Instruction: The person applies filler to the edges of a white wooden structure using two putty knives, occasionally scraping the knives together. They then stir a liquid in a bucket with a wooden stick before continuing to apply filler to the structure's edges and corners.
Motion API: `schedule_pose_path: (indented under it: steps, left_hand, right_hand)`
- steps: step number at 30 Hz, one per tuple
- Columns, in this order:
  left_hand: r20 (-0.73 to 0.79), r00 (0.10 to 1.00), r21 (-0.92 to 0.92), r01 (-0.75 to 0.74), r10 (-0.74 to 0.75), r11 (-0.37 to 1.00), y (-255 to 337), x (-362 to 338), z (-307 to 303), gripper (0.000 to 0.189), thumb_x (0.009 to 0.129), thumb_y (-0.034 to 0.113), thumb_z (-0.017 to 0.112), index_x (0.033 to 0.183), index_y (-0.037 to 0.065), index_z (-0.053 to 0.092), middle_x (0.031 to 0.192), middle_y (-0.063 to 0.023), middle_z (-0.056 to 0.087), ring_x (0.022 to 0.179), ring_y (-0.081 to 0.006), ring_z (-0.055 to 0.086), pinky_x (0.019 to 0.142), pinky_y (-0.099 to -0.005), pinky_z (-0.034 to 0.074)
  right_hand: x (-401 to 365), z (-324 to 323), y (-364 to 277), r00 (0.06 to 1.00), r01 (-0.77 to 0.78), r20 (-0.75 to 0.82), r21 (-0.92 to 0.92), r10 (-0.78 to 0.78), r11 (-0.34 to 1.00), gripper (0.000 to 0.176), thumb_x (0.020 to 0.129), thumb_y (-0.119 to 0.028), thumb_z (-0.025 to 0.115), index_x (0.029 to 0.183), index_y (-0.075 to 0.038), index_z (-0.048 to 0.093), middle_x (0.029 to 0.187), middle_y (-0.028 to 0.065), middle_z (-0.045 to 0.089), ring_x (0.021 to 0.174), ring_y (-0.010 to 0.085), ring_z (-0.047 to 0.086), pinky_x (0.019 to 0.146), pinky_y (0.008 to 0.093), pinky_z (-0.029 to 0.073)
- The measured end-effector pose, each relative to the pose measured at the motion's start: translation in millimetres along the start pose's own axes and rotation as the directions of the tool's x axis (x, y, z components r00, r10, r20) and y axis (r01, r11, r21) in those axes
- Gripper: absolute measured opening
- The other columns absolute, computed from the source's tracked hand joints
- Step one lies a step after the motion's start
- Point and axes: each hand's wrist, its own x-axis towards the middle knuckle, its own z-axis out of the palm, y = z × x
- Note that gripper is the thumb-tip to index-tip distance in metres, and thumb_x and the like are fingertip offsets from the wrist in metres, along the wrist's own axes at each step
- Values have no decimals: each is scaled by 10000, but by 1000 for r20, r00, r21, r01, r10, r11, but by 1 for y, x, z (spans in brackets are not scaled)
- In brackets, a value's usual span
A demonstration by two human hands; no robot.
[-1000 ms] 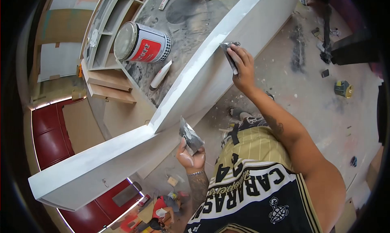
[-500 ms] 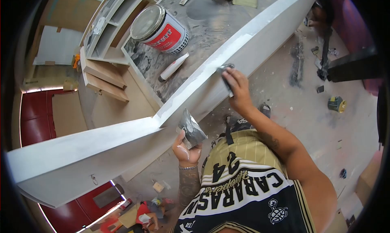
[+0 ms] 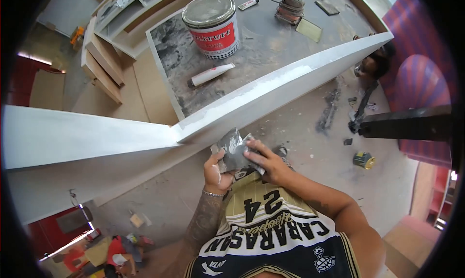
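My left hand [image 3: 218,174] grips a flat grey putty board [image 3: 229,148] smeared with pale filler, its thumb over the near face. My right hand [image 3: 272,162] holds a thin grey putty spreader [image 3: 257,167], fingers pressed flat along it, against the right side of the board. Just beyond both hands runs a white wooden panel [image 3: 271,96], with a whiter band of filler along its top edge. On the dusty surface past that edge lie a white tube with a dark cap [image 3: 211,75] and a large lidded Polituff can [image 3: 213,28].
A sander [image 3: 289,9], a yellowish sheet [image 3: 309,30] and a small tube [image 3: 248,4] lie on the dusty surface. A dark post [image 3: 411,124] juts in from the right. On the floor stands a small tin [image 3: 363,160]. Another person [image 3: 121,254] is at lower left.
My right hand has come down from the panel's top edge, bringing the spreader to the putty board. My left hand still holds the board. The view has shifted.
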Motion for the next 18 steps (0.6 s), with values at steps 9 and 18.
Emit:
schedule_pose_path:
  steps: [9, 18]
  left_hand:
    - [197, 975, 461, -185, 104, 868, -38, 63, -23, 283, 959, 165, 527, 1185, 0, 566, 1081, -102, 657, 963, -217, 658, 807, -387, 552]
    - [326, 945, 722, -240, -14, 648, -135, 77, -6, 215, 966, 146, 521, 1052, -16, 633, 938, -25, 643, 859, -114, 571, 765, -294, 462]
  right_hand:
    - [-86, -41, -6, 965, -261, -93, -316, 244, 912, 643, 698, 94, 572, 1306, -116, 584, 1316, 137, 572, 1241, 345, 522, 1004, 427, 456]
    - [-176, -54, 93, 822, -526, -406, -271, 400, 806, 571, 785, 90, 467, 1321, -89, 546, 1268, 168, 591, 1129, 394, 567, 959, 452, 466]
